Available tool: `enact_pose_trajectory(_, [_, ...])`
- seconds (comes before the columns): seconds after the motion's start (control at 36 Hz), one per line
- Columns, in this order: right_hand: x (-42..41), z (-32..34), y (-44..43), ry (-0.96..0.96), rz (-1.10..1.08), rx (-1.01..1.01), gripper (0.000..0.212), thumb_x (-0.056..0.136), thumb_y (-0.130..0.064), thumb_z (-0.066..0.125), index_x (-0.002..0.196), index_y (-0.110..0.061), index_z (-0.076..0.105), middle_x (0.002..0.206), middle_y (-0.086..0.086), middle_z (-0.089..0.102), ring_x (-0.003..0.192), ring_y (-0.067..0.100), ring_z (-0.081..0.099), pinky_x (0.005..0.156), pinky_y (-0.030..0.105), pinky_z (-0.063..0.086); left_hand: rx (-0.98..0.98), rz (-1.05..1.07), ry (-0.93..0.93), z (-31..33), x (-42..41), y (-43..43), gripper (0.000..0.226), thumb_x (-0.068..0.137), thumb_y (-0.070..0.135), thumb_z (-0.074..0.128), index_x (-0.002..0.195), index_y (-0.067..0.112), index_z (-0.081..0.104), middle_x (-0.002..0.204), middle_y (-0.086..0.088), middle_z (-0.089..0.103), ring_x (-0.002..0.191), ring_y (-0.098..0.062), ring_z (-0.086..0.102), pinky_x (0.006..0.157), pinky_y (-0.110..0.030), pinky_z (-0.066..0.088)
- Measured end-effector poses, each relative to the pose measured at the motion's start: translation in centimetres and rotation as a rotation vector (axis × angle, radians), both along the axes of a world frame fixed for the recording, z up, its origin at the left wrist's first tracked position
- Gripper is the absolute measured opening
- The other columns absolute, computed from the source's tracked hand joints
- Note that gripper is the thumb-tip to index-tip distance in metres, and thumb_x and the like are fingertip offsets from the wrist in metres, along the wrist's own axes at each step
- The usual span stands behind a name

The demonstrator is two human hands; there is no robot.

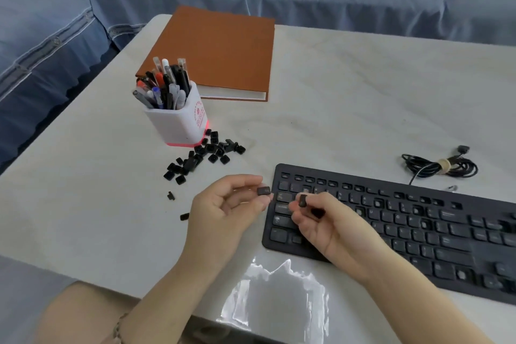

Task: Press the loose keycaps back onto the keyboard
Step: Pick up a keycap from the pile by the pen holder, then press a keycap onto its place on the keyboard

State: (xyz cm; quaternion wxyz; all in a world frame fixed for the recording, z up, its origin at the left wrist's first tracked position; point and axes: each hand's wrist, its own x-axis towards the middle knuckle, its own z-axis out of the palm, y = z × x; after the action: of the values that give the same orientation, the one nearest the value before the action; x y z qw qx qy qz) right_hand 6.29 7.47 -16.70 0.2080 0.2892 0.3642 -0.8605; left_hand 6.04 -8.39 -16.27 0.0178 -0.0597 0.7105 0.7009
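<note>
Left hand [223,204]: fingers [247,180] pinch a keycap [263,191] just beside the keyboard [280,170] edge. Right hand [329,226]: fingers clamp a second keycap [302,200] over the left keys, probably checking orientation. Spare keycaps [201,156] lie beyond the left fingers.

red print on pen cup [178,123], illegible

The left hand [223,211] and the right hand [331,227] are bare, as are the left forearm [173,282] and the right forearm [405,288], which run uncovered to the lower edge of the view. A thin, pale, chain-like band [119,325] shows low beside the left forearm; what it circles cannot be told. A broad, rounded bare limb [78,313] fills the lower left corner
</note>
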Motion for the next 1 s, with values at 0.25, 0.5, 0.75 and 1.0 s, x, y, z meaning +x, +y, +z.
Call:
enact_pose_trajectory(0.25, [2.0,0.8,3.3,0.106,0.086,0.141,0.029,0.083,0.009,0.028,0.074,-0.005,0.052,0.062,0.007,0.053,0.053,0.013,0.045,0.039,0.017,0.036,-0.052,-0.132,0.132,0.3,0.5,2.9,0.031,0.068,-0.015,0.071,0.073,0.015,0.068,0.072,0.009,0.072,0.067,0.000,0.066,0.064,-0.007,0.048])
enact_pose_trajectory(0.5, [3.7,0.6,3.7,0.208,0.164,0.426,0.010,0.083,-0.008,0.063,0.089,-0.012,0.070,0.060,-0.005,0.056,0.054,0.004,0.044,0.049,0.013,0.035,-0.094,-0.226,0.228,-1.0,0.9,4.5,0.020,0.063,0.008,0.082,0.075,0.018,0.072,0.084,0.008,0.069,0.075,-0.007,0.066,0.070,-0.012,0.051])
enact_pose_trajectory(0.75, [4.0,0.0,3.5,0.190,0.064,0.430,0.010,0.081,-0.009,0.066,0.078,-0.018,0.069,0.061,-0.012,0.063,0.057,-0.003,0.053,0.061,0.016,0.041,-0.146,-0.233,0.240,-1.2,1.0,5.6,0.015,0.064,0.010,0.078,0.070,0.020,0.069,0.080,0.009,0.067,0.065,-0.005,0.065,0.067,-0.012,0.051])
enact_pose_trajectory(1.0, [4.1,-0.6,4.0,0.136,0.003,0.430,0.008,0.084,-0.012,0.063,0.084,-0.018,0.068,0.057,-0.013,0.059,0.054,-0.004,0.053,0.062,0.018,0.038,-0.220,-0.329,0.224,-2.7,1.9,5.8,0.027,0.071,-0.003,0.076,0.079,0.022,0.075,0.092,0.009,0.070,0.084,-0.006,0.068,0.076,-0.013,0.051])
